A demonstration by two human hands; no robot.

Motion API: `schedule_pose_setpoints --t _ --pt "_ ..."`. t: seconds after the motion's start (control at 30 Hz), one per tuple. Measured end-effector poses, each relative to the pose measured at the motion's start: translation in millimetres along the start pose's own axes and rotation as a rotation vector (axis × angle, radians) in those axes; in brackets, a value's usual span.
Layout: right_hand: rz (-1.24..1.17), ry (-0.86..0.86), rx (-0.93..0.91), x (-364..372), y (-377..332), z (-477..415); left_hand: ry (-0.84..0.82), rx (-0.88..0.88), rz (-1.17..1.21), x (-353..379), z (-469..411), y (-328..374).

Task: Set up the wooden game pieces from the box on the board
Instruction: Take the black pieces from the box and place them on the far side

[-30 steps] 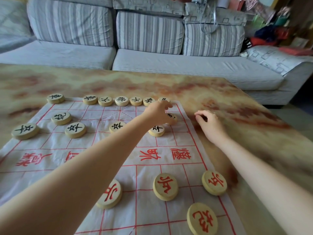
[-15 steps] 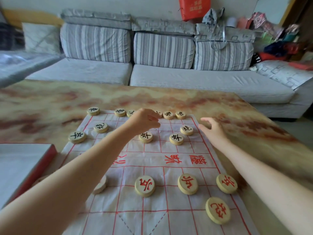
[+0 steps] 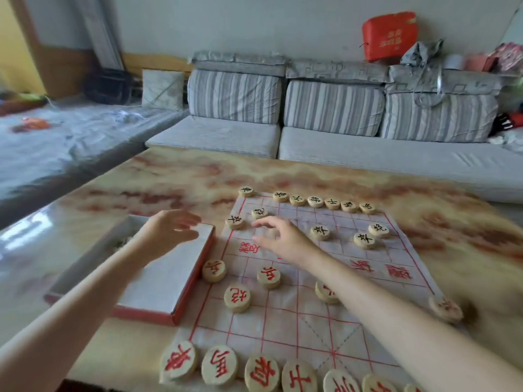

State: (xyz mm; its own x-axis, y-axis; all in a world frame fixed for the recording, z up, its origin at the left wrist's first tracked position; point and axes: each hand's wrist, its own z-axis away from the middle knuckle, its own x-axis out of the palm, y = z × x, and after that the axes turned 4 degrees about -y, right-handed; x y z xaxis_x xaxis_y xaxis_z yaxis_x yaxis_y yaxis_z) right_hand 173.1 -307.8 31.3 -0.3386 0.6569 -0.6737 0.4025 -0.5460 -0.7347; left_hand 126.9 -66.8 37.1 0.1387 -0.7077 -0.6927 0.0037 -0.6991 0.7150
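**Both hands at the left side of the board, beside the box**

The board (image 3: 297, 321), a thin sheet with red lines, lies on the marbled counter (image 3: 184, 176). Its near edge comes close to the near edge of the counter, and a row of red-lettered pieces (image 3: 261, 374) stands along it. A row of black-lettered pieces (image 3: 315, 201) stands along the far edge. Beyond that row a wide band of counter shows up to the sofa (image 3: 368, 154), and another band shows right of the board.

The box (image 3: 158, 281), white inside with a red rim, lies left of the board and its right wall touches the board's left edge. The left hand (image 3: 169, 233) hangs over the far end of the box, fingers loosely spread and blurred, holding nothing. The right hand (image 3: 278, 239) is over the left part of the board, near a black-lettered piece, with fingers relaxed and slightly bent and nothing visible between them
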Motion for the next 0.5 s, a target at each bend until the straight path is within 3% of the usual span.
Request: schedule_pose_setpoints --t 0.13,0.33,0.5 --pt "0.001 -0.115 -0.126 57.1 -45.5 -14.9 0.099 -0.146 -0.027 -44.7 35.4 -50.4" --pt "0.055 -0.358 -0.177 133.0 -94.7 -30.6 0.103 -0.327 -0.24 -67.6 77.8 -95.3" --pt "0.098 -0.353 -0.158 171.3 -114.3 -46.5 0.062 -0.365 -0.447 -67.7 86.5 -108.6"
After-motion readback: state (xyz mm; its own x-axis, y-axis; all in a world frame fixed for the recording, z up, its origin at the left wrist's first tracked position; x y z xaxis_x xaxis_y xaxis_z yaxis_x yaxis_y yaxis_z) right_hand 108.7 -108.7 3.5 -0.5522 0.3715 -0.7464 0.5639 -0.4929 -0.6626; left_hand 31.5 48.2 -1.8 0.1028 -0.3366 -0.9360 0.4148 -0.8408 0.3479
